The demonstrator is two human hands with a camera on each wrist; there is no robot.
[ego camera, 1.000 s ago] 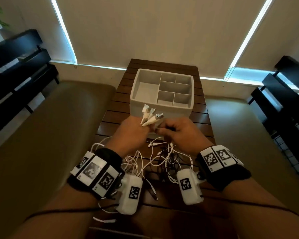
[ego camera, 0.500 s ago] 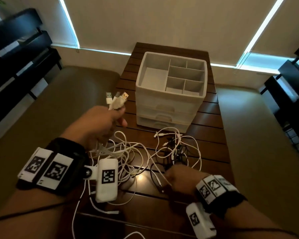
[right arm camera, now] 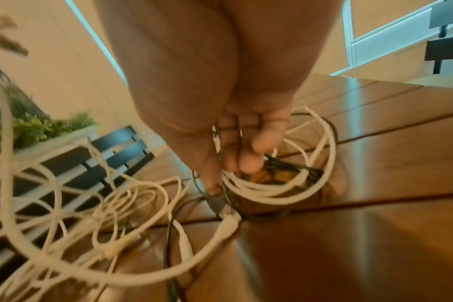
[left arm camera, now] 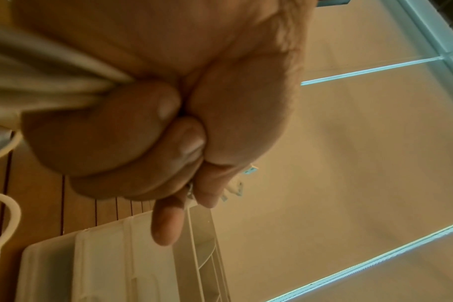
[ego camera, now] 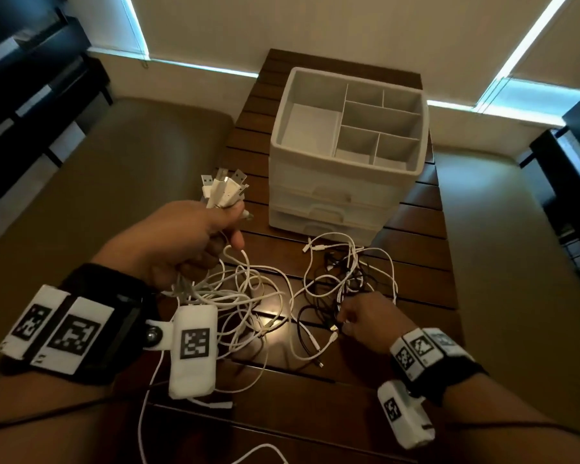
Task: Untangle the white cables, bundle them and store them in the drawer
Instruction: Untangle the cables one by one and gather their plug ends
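Note:
My left hand (ego camera: pixel 232 226) is raised over the table's left side and grips a bunch of white cables (ego camera: pixel 248 296) in a fist. Their USB plugs (ego camera: pixel 223 189) stick up above the fist, and the strands hang in loops to the table. In the left wrist view the fingers (left arm camera: pixel 168 106) are curled tight round the strands. My right hand (ego camera: pixel 344 324) is low on a tangle of white and black cables (ego camera: pixel 349 272). Its thumb and fingers (right arm camera: pixel 246 161) pinch into the strands by a dark plug (right arm camera: pixel 215 201). The white drawer unit (ego camera: pixel 349 195) stands behind, both drawers closed.
The slatted dark wood table (ego camera: pixel 416 262) is narrow, with beige cushioned seats on the left (ego camera: pixel 131 195) and right (ego camera: pixel 516 262). The unit's top tray (ego camera: pixel 412 105) has several empty compartments. Black shelving stands at both room edges. A loose white cable (ego camera: pixel 141 430) trails off the near table edge.
My right hand left the plug ends and dropped to the tangle on the table. My left hand carried the plug bunch away to the left.

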